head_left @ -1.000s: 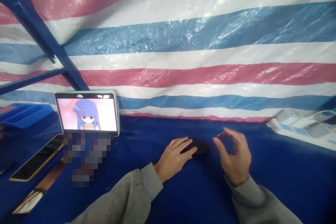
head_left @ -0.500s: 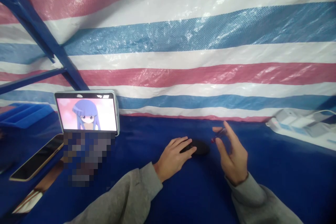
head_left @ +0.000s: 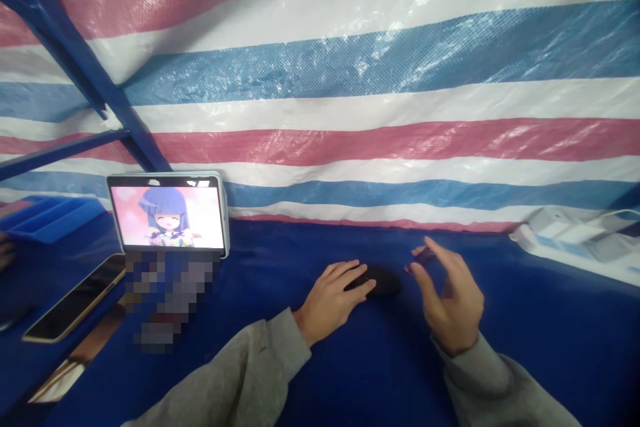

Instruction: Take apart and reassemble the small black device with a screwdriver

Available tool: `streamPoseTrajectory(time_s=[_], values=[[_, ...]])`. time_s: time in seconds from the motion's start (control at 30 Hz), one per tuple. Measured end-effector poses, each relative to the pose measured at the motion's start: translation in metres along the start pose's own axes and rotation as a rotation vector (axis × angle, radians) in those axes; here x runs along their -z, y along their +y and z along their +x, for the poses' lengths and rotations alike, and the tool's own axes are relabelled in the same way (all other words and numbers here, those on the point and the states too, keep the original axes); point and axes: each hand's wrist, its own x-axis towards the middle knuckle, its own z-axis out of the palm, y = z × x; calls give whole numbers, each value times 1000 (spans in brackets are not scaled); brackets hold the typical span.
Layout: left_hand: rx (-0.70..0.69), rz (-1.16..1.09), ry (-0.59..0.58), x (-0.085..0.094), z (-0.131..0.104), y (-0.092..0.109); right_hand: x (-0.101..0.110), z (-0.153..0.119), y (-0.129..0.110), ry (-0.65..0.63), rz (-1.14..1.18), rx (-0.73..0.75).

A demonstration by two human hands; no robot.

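My left hand (head_left: 333, 300) rests over the left part of a flat black object (head_left: 384, 281) on the blue table (head_left: 370, 360), its fingers pressed on it. To the right, my right hand (head_left: 453, 300) is raised a little over the table. Between its thumb and fingers is a small, clear object with dark red parts (head_left: 423, 256), blurred and partly hidden by the fingers. A gap separates this small object from the black one.
At the left stand a tablet (head_left: 169, 217) showing a cartoon, a phone (head_left: 75, 299) and a blue divided tray (head_left: 55, 220). A white tray (head_left: 565, 250) with boxes and a cable sits at the right. Striped sheeting (head_left: 350, 140) hangs behind. Another person's hand (head_left: 6, 252) shows at the left edge.
My right hand has shifted slightly right and turned, with the small object tilting between its fingers. The cartoon picture has changed, and another person's hand shows more clearly at the left edge.
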Motion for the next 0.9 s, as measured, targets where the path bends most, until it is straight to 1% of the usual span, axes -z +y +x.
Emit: streamPoseTrajectory(time_s=[0.13, 0.17, 0.3, 0.47, 0.6, 0.63, 0.77, 0.83, 0.9], values=[[0, 4, 0, 1, 0, 0, -1, -1, 1, -90, 51, -44], [0, 4, 4, 0, 0, 0, -1, -1, 2, -83, 49, -48], [-2, 4, 5, 0, 0, -1, -1, 0, 3, 16, 16, -6], [-4, 7, -1, 0, 0, -1, 0, -1, 2, -54, 70, -27], [-2, 9, 0, -1, 0, 0, 0, -2, 2, 18, 22, 27], [-4, 10, -1, -1, 0, 0, 0, -2, 2, 18, 27, 28], [-4, 16, 1, 0, 0, 0, 0, -1, 1, -70, 68, -2], [-2, 20, -1, 0, 0, 0, -1, 0, 0, -39, 4, 7], [2, 22, -9, 1, 0, 0, -2, 0, -1, 24, -50, 27]])
